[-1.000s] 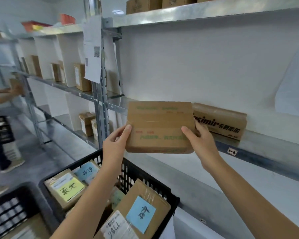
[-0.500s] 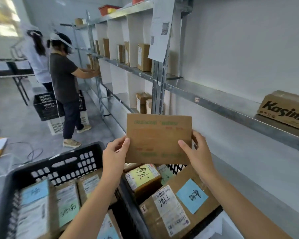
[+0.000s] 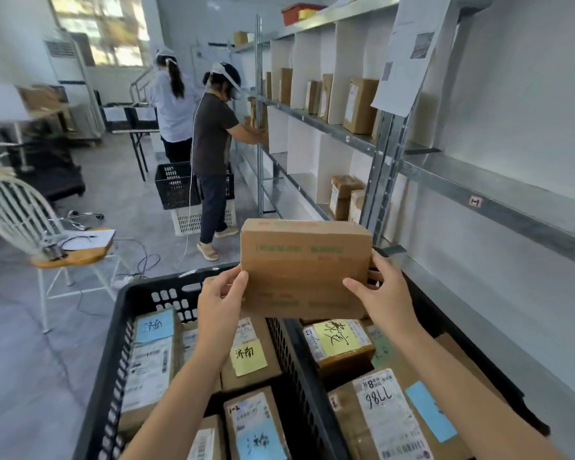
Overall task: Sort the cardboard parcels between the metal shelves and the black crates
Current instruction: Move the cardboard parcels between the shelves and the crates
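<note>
Two black crates (image 3: 292,366) sit nearest, packed with labelled parcels (one note yellow, at 6 o'clock). Above their far rims, the left hand (image 3: 218,302) and right hand (image 3: 384,298) each keep a grip clamped on the cardboard parcel (image 3: 304,267), held upright. Metal shelves (image 3: 445,174) run off at 2 o'clock.

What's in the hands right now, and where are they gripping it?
A cardboard parcel, held above the crates: left hand pinches its lower left edge, right hand its lower right edge.
</note>
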